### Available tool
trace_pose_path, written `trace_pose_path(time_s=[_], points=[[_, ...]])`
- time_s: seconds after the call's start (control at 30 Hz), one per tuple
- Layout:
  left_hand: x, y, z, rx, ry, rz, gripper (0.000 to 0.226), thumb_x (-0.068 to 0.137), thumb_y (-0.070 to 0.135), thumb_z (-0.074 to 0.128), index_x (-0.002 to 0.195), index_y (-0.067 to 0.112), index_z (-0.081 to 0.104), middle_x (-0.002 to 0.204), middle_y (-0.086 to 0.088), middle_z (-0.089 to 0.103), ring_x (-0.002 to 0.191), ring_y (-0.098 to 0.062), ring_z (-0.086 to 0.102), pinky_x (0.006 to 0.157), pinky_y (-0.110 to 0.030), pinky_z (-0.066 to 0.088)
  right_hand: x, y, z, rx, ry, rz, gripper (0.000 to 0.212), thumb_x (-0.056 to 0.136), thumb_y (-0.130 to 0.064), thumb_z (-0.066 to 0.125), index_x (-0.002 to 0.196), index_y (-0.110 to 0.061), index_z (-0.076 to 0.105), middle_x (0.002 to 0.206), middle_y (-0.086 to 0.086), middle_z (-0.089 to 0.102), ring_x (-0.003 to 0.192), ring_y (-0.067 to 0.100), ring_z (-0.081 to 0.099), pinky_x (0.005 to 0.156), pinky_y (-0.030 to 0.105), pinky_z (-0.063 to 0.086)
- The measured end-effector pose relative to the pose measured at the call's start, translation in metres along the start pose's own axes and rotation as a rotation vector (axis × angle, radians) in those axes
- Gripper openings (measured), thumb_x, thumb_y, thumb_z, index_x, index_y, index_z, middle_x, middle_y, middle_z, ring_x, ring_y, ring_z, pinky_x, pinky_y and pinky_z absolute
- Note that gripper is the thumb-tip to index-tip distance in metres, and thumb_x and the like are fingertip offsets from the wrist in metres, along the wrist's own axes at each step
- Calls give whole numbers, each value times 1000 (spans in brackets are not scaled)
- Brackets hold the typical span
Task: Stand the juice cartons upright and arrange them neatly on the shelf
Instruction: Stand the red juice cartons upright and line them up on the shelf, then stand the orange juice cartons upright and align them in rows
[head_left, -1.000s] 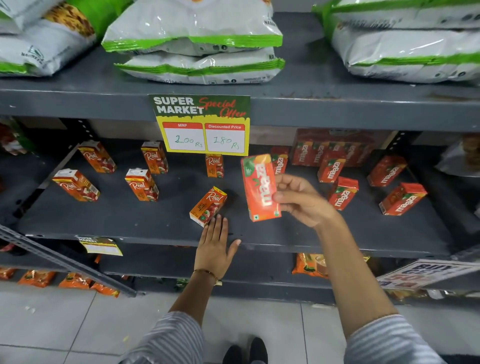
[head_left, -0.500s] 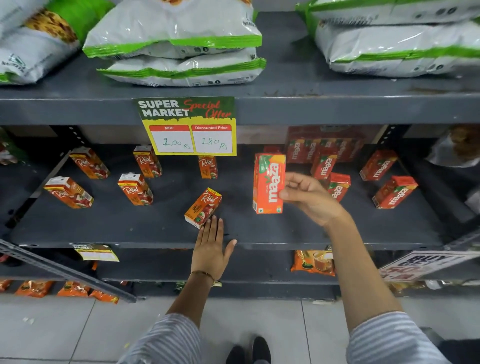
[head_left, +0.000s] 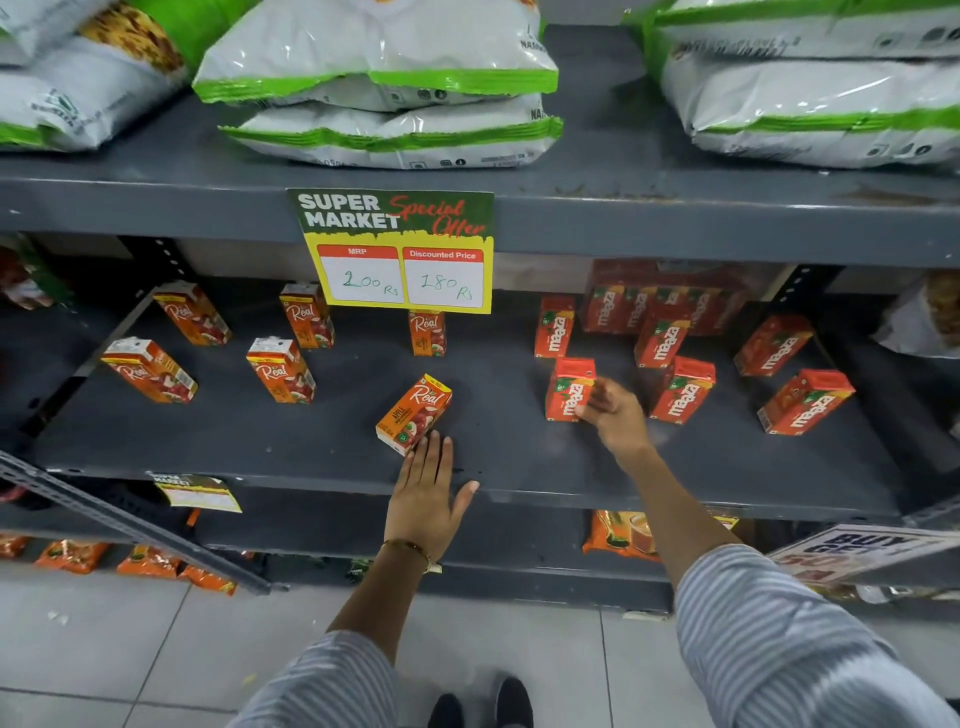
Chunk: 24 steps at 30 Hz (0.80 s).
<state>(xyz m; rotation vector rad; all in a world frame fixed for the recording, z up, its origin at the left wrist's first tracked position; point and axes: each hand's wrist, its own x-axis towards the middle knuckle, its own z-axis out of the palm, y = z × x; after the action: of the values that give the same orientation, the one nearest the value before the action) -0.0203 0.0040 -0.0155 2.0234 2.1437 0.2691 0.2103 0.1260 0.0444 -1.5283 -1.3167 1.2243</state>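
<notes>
On the shelf (head_left: 519, 457), upright Maaza carton (head_left: 569, 388) against right hand (head_left: 613, 413).

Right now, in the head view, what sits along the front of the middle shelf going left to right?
Real carton → second Real carton → lying Real carton, left hand flat at its near end → Maaza carton at the right hand → Maaza carton → Maaza carton.

Orange juice cartons (head_left: 569, 388) scattered, one toppled (head_left: 414, 414)
</notes>
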Motion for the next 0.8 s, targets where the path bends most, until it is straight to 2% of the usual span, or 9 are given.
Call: trace_pose_path(time_s=[0.13, 0.23, 0.3, 0.37, 0.43, 0.57, 0.67, 0.73, 0.8], points=[[-1, -2, -1, 21, -8, 43, 71, 94, 55, 21, 147, 14, -1, 159, -7, 1, 146, -21, -2, 115, -30, -6, -5, 6, 3, 61, 118, 100, 54, 77, 17, 62, 128, 5, 49, 131, 20, 56, 121, 33, 53, 103, 41, 44], [-9, -12, -6, 68, -43, 152, 70, 93, 55, 16, 146, 11, 4, 158, -9, 4, 146, -25, 0, 114, -34, -10, -25, 7, 16, 30, 380, 169, 36, 80, 4, 66, 115, 2, 59, 120, 20, 63, 114, 34, 58, 100, 37, 43], [-18, -24, -15, 99, -49, 241, 73, 90, 57, 5, 146, 10, 14, 156, -9, 13, 145, -27, 10, 114, -32, -16, -45, 10, 36, -9, 557, 170, 23, 82, -8, 66, 104, -2, 64, 109, 21, 67, 106, 34, 61, 95, 37, 44], [-31, -45, -24, 159, -93, 306, 73, 93, 53, 0, 140, 9, 34, 148, -9, 37, 138, -26, 33, 113, -32, -16, -64, 10, 66, -8, 629, 140, 18, 83, -13, 64, 99, -3, 63, 104, 22, 67, 101, 35, 62, 92, 38, 45], [-39, -69, -32, 173, -162, 328, 70, 95, 50, 3, 134, 10, 46, 140, -7, 51, 130, -23, 46, 112, -35, -10, -78, 6, 98, -26, 636, 107, 15, 84, -13, 63, 95, -3, 63, 101, 23, 66, 97, 35, 63, 90, 38, 46], [-34, -131, -53, 176, -134, 278, 73, 95, 50, 1, 134, 7, 46, 139, -10, 50, 129, -26, 47, 111, -34, -8, -92, -15, 166, -67, 501, 126, 22, 85, -23, 64, 96, -5, 63, 102, 17, 69, 97, 32, 63, 86, 35, 47], [-17, -171, -65, 124, -111, 232, 71, 93, 53, 5, 144, 6, 20, 154, -13, 20, 143, -30, 18, 115, -31, -15, -91, -34, 208, -206, 303, 187, 27, 84, -34, 64, 83, -7, 64, 98, 18, 70, 95, 36, 63, 79, 38, 47], [-4, -192, -62, 103, -89, 177, 69, 94, 51, 15, 146, 9, 5, 157, -10, 3, 146, -27, 2, 117, -34, -12, -85, -43, 225, -244, 265, 239, 36, 82, -45, 63, 72, -10, 60, 97, 18, 68, 93, 35, 62, 71, 33, 42], [4, -204, -62, 86, -70, 126, 70, 94, 52, 19, 147, 9, 2, 158, -11, 1, 146, -27, -1, 117, -36, -7, -77, -50, 238, -235, 279, 304, 48, 78, -53, 63, 86, -6, 65, 107, 17, 64, 93, 31, 62, 73, 32, 42]])
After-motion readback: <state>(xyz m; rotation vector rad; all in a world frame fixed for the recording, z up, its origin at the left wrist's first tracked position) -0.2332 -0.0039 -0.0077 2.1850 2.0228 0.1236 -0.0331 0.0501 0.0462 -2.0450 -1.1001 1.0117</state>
